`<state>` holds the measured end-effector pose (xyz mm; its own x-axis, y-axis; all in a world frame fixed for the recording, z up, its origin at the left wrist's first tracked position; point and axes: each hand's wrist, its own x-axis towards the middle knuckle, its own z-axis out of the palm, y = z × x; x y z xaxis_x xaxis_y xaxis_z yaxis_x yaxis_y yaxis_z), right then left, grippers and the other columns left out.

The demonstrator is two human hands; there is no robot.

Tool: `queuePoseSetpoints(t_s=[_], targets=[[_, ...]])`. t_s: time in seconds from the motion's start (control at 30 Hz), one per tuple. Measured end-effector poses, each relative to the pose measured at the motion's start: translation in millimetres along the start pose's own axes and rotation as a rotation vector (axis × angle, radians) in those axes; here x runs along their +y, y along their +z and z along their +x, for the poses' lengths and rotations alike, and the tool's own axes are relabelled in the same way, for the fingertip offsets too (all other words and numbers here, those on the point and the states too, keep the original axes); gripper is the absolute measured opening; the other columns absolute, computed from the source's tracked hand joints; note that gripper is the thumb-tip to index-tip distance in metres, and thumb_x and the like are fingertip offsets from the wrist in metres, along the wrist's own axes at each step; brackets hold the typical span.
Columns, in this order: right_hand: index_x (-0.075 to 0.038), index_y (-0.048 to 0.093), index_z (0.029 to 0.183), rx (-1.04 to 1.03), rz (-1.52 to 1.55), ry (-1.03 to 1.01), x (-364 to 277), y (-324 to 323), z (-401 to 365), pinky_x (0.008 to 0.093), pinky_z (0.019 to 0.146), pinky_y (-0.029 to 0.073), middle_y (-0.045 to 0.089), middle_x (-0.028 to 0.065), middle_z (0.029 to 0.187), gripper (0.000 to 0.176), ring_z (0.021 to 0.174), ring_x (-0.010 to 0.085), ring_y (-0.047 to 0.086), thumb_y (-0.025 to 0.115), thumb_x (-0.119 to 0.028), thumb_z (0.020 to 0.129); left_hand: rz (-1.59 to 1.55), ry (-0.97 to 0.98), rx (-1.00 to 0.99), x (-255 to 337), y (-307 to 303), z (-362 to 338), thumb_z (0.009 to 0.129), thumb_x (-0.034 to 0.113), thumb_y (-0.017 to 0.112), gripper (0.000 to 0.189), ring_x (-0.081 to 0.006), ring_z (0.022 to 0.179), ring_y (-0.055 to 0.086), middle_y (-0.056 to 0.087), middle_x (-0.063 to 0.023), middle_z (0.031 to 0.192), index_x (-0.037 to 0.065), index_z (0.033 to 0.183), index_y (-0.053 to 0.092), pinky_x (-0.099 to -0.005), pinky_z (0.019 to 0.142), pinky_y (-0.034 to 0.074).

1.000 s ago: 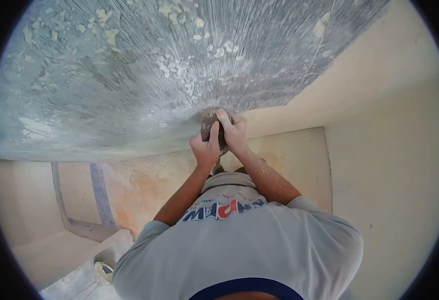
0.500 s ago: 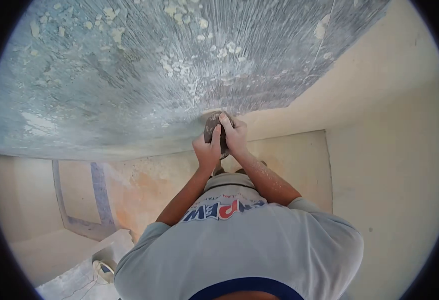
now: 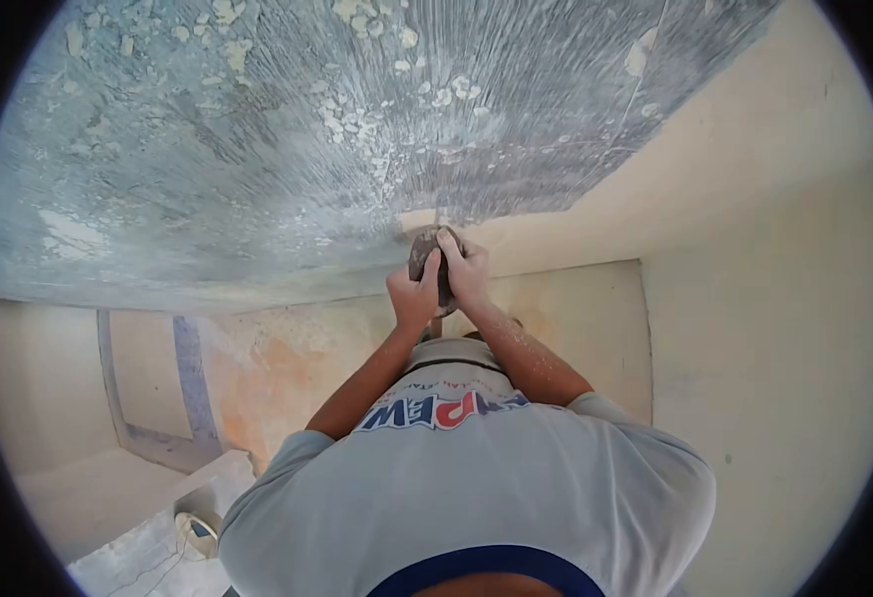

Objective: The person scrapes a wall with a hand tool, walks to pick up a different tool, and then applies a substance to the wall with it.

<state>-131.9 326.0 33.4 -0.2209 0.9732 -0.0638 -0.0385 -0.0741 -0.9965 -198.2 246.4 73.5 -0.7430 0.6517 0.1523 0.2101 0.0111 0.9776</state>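
A dark, dusty oval object [image 3: 444, 290] is held upright in front of the waist, its upper end close to a speckled grey-blue surface [image 3: 257, 139]. My left hand [image 3: 414, 298] is closed on its left side, the thumb lying along its face. On the opposite side my right hand [image 3: 469, 273] grips it too, with the thumb near the top. Pale dust covers the right hand and forearm. A small cream patch [image 3: 419, 217] shows on the surface just above the object. The object's far side is hidden.
Smooth cream wall [image 3: 775, 328] runs along the right. At the lower left, a pale ledge [image 3: 138, 557] carries a round container [image 3: 195, 535] and a thin cord. A panel with a blue-grey border [image 3: 194, 378] is left of the orange-stained area [image 3: 277, 368].
Both hands and the oval object have shifted slightly down from the grey-blue surface, and more of the cream patch shows above them. The grip looks the same.
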Motion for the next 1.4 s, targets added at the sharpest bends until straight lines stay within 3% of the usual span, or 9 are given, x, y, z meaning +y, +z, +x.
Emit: queuePoseSetpoints(t_s=[0.13,0.27,0.47,0.57,0.7,0.73,1.07,1.2,1.4], targets=[[0.005,0.071,0.086,-0.061,0.006,-0.087,-64,5,5,0.0306,0.056,0.046,0.062,0.0048,0.062,0.035,0.062,0.0075,0.054,0.069,-0.030,0.092,-0.060,0.040,0.045,45,-2,18,0.091,0.024,0.071,0.032,-0.0071,0.066,0.057,0.064,-0.0118,0.063,-0.007,0.084,0.068,-0.0323,0.059,0.049],[0.005,0.071,0.084,-0.007,0.082,-0.018,-16,6,-3,0.0297,0.056,0.047,0.062,0.0034,0.062,0.035,0.062,0.0065,0.053,0.069,-0.029,0.092,0.027,0.034,0.017,20,-1,7,0.091,0.021,0.071,0.031,-0.0054,0.063,0.051,0.058,-0.0089,0.059,-0.008,0.080,0.066,-0.0321,0.055,0.046],[0.005,0.069,0.076,-0.057,0.079,-0.090,-65,7,-2,0.0286,0.053,0.043,0.059,-0.0009,0.062,0.037,0.061,0.0051,0.049,0.070,-0.028,0.093,-0.057,-0.041,-0.024,46,-7,15,0.091,0.021,0.070,0.034,-0.0059,0.061,0.050,0.056,-0.0098,0.056,-0.008,0.075,0.063,-0.0330,0.053,0.045],[0.005,0.067,0.073,-0.001,0.134,0.007,-35,8,-9,0.0286,0.051,0.041,0.056,-0.0021,0.060,0.038,0.059,0.0050,0.047,0.069,-0.027,0.093,0.010,0.062,0.000,7,-1,5,0.092,0.021,0.070,0.034,-0.0056,0.061,0.049,0.055,-0.0087,0.056,-0.008,0.075,0.063,-0.0318,0.052,0.044],[0.006,0.071,0.082,-0.104,0.058,0.054,-41,-1,0,0.0273,0.056,0.045,0.062,-0.0001,0.066,0.034,0.063,0.0055,0.052,0.068,-0.026,0.094,-0.036,0.009,0.002,42,-3,12,0.092,0.020,0.070,0.033,-0.0046,0.063,0.047,0.054,-0.0034,0.058,-0.007,0.075,0.062,-0.0299,0.053,0.043],[0.006,0.071,0.082,-0.072,0.062,0.000,-55,2,-4,0.0273,0.057,0.045,0.063,0.0002,0.067,0.034,0.064,0.0055,0.052,0.069,-0.026,0.093,-0.004,-0.013,-0.017,34,-6,11,0.091,0.020,0.071,0.031,-0.0057,0.061,0.050,0.058,-0.0097,0.059,-0.007,0.077,0.064,-0.0321,0.053,0.045],[0.004,0.069,0.079,-0.108,0.065,-0.052,-52,3,1,0.0282,0.053,0.042,0.057,-0.0019,0.062,0.034,0.060,0.0053,0.048,0.069,-0.028,0.093,-0.001,-0.002,-0.009,21,-2,7,0.091,0.021,0.071,0.032,-0.0047,0.063,0.047,0.057,-0.0087,0.058,-0.007,0.076,0.064,-0.0316,0.053,0.045],[0.004,0.066,0.076,0.025,0.080,-0.037,-54,8,1,0.0289,0.053,0.041,0.057,-0.0016,0.062,0.035,0.060,0.0054,0.047,0.069,-0.026,0.093,-0.052,0.074,0.083,27,6,13,0.091,0.021,0.071,0.033,-0.0047,0.062,0.046,0.054,-0.0072,0.057,-0.007,0.074,0.062,-0.0313,0.053,0.044],[0.005,0.069,0.079,-0.059,0.042,0.079,-39,-2,-7,0.0287,0.056,0.043,0.060,-0.0009,0.065,0.035,0.063,0.0061,0.049,0.067,-0.027,0.094,0.036,-0.074,-0.021,11,-1,1,0.091,0.021,0.071,0.029,-0.0043,0.066,0.051,0.063,-0.0049,0.063,-0.007,0.084,0.066,-0.0302,0.056,0.046]])
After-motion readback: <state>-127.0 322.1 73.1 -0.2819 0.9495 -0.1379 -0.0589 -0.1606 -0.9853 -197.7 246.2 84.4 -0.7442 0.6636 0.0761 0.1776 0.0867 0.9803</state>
